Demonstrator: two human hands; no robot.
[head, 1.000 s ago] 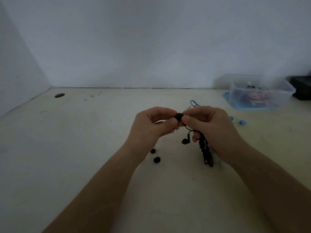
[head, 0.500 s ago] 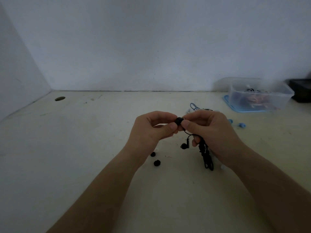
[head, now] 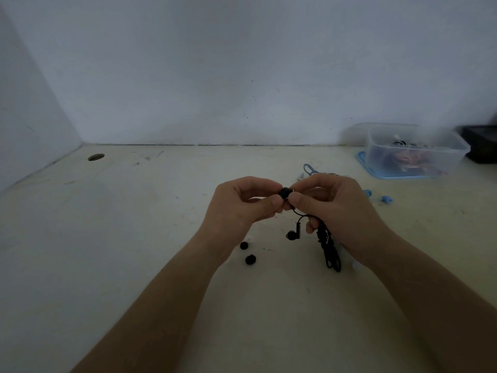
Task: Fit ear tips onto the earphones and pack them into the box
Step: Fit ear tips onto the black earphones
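Left grip [head: 242, 208] pinches a black ear tip [head: 285, 193] against the earphones [head: 325, 239], which the right grip [head: 341, 211] clasps, unchanged from a second ago; judged, fitting is unfinished. Spare tips [head: 250, 259] lie near-left on the table [head: 134, 238]; the box [head: 416, 154] stands far right.

Box [head: 414, 149] far right, ear tips [head: 250, 259] below hands [head: 285, 200]

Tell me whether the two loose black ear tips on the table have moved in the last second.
No. The loose ear tips keep the same offset from the table hole; only the view shifted.
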